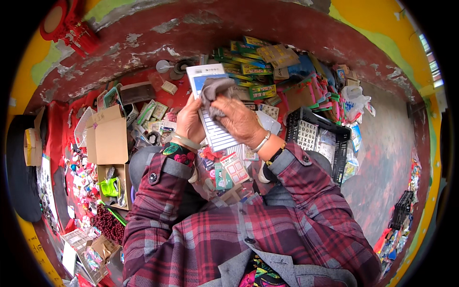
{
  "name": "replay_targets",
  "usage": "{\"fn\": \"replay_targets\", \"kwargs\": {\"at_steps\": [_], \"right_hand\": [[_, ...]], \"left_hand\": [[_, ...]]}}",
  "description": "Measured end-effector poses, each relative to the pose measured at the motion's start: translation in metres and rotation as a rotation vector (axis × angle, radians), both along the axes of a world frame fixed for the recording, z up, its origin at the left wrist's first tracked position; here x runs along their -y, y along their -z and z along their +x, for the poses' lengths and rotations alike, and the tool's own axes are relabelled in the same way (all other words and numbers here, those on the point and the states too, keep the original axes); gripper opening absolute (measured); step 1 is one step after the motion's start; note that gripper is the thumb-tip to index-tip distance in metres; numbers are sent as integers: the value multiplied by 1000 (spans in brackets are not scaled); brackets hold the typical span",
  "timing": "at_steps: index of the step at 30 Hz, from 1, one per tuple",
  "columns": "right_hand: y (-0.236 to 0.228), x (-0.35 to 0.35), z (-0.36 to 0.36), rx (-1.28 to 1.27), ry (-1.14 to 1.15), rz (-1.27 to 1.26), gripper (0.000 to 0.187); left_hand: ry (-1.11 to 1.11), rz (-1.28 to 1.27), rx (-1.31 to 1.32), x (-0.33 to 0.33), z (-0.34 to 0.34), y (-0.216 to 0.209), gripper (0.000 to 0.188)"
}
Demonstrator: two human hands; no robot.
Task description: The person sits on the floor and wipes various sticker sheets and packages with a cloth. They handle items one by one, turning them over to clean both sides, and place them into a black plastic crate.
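My left hand (190, 124) grips the left edge of a flat white-and-blue pack (221, 139), its fingers closed round it. Rows of dark stripes run across the pack's lower part, and a white band with print crosses its top. My right hand (238, 120) is closed on a crumpled grey cloth (217, 91), pressed against the pack's upper face. The cloth and my fingers hide the middle of the pack. Below it, small printed cards (234, 171) lie between my feet.
A black plastic crate (340, 136) holding letter sheets stands at my right. Coloured boxes (256, 69) are piled ahead by the red wall. On the left are an open cardboard box (109, 136), a white basket (85, 125) and dark red beads (107, 224).
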State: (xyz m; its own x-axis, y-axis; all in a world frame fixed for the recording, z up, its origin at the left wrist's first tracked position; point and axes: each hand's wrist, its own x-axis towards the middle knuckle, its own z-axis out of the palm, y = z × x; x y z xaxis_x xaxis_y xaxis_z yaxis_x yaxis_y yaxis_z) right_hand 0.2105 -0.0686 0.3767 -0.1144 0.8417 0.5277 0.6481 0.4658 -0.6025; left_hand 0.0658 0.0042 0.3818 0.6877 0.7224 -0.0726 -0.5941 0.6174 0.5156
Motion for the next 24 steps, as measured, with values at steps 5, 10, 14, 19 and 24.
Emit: {"fn": "replay_targets", "kwargs": {"at_steps": [5,10,14,19,24], "right_hand": [[-14,18,-18,59,-183,44,40],[-32,34,-22,50,-423,-86,17],[-43,41,-11,-93,-375,-260,10],[-55,26,13,-641,70,-486,26],[-19,13,25,-751,211,-553,18]], "left_hand": [[-236,44,-119,-11,-5,-6,36],[-473,68,34,-29,-14,-13,36],[-537,72,75,-38,-20,-17,35],[-479,61,69,-30,-17,-25,32],[-446,51,24,-28,-13,-20,30]]}}
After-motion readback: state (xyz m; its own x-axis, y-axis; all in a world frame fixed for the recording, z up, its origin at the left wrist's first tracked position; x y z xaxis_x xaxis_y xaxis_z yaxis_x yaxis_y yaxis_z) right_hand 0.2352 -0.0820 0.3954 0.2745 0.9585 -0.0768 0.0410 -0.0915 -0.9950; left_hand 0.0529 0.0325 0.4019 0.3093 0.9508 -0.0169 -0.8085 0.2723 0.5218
